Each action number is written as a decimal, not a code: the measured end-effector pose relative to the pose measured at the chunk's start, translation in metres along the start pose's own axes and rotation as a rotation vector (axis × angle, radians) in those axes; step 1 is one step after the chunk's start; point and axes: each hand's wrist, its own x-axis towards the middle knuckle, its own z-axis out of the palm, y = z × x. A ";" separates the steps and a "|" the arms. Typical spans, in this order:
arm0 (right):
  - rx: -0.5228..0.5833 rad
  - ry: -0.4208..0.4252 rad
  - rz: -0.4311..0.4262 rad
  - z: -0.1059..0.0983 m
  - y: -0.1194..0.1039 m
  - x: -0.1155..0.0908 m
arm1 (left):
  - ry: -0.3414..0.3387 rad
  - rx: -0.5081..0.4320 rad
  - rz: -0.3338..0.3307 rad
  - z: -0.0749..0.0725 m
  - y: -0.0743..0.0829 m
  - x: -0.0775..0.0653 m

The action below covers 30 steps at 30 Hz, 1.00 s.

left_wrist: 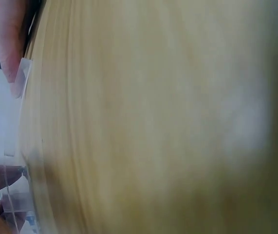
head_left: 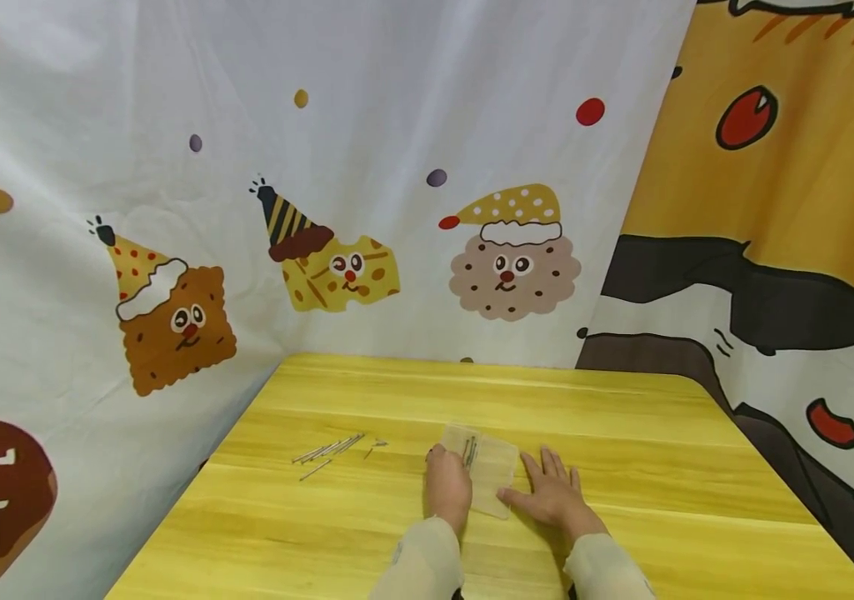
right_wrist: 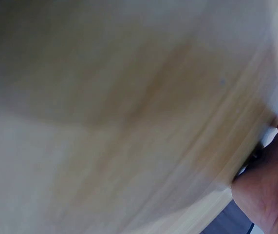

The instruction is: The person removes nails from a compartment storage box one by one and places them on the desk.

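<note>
A clear plastic box (head_left: 497,467) lies opened out on the table, its lid half to the right. Several dark screws or nails (head_left: 469,451) lie in its left part. My left hand (head_left: 447,490) is at the box's left side with curled fingers; in the left wrist view, fingers (left_wrist: 12,170) show through the clear wall (left_wrist: 17,202). What may be between its fingertips is hidden. My right hand (head_left: 552,497) lies spread on the table, thumb at the lid's right edge. In the right wrist view only part of that hand (right_wrist: 270,180) appears.
Several long silver nails (head_left: 329,448) lie on the wooden table (head_left: 307,533) left of the box, with a few small screws (head_left: 377,445) beside them. A white printed cloth (head_left: 397,125) hangs behind the table and on its left; a yellow-and-black printed part hangs at right.
</note>
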 end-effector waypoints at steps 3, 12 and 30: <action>0.001 0.001 -0.003 -0.001 -0.001 -0.001 | -0.050 0.017 -0.009 -0.003 0.001 0.002; -0.005 -0.006 -0.001 0.000 -0.001 0.000 | -0.107 0.092 0.056 -0.007 0.001 0.002; 0.012 0.005 -0.013 0.000 0.001 0.001 | -0.108 -0.003 0.066 -0.009 -0.005 0.004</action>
